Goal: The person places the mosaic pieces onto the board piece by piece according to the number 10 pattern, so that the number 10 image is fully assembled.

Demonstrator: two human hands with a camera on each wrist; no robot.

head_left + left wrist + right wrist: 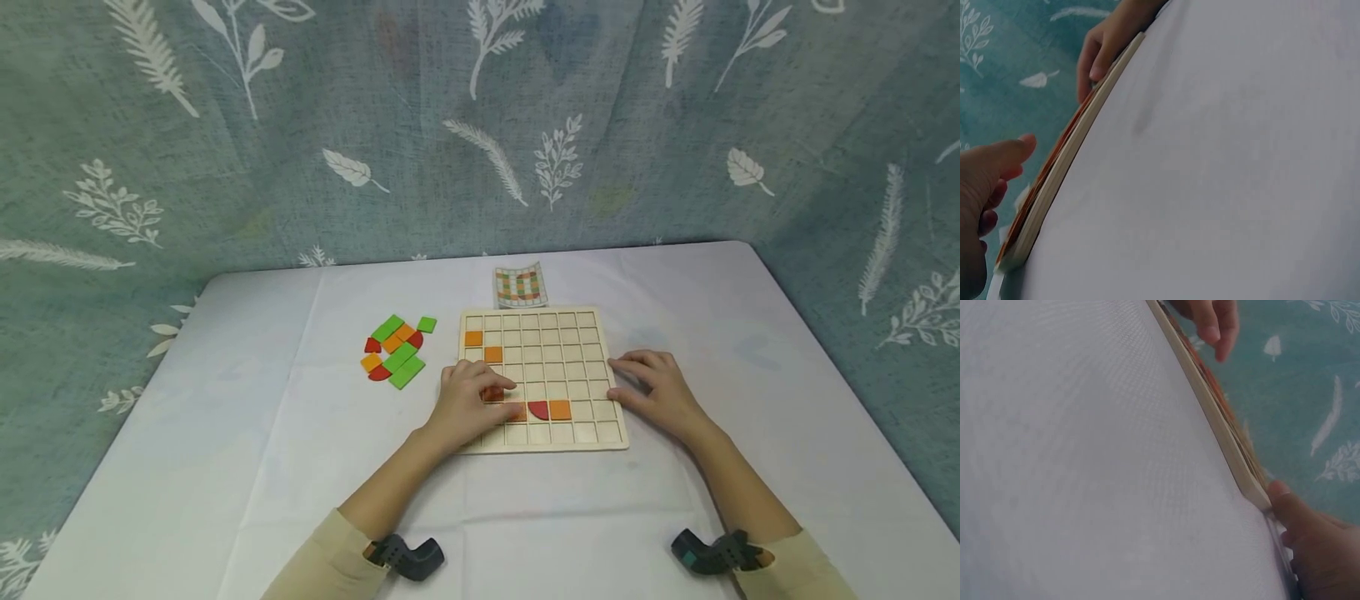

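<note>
A pale wooden grid board (581, 436) lies on the table. My left hand (468, 400) is over its lower left part, thumb and forefinger apart, with nothing visible between them. The thumb tip is by an orange square tile (517, 414), partly covered. To its right sit a red quarter-round tile (538, 410) and another orange square (559, 409). Further orange squares (473, 338) lie at the board's upper left. My right hand (663, 396) touches the right edge with thumb and forefinger; in the right wrist view its thumb (1280, 489) rests at the board's corner.
Left of the board lies a loose group of green tiles (401, 357), orange tiles (371, 362) and red tiles (379, 373). A pattern card (520, 285) with a coloured grid is behind the board. A patterned curtain (420, 150) hangs behind the white-covered table (555, 508).
</note>
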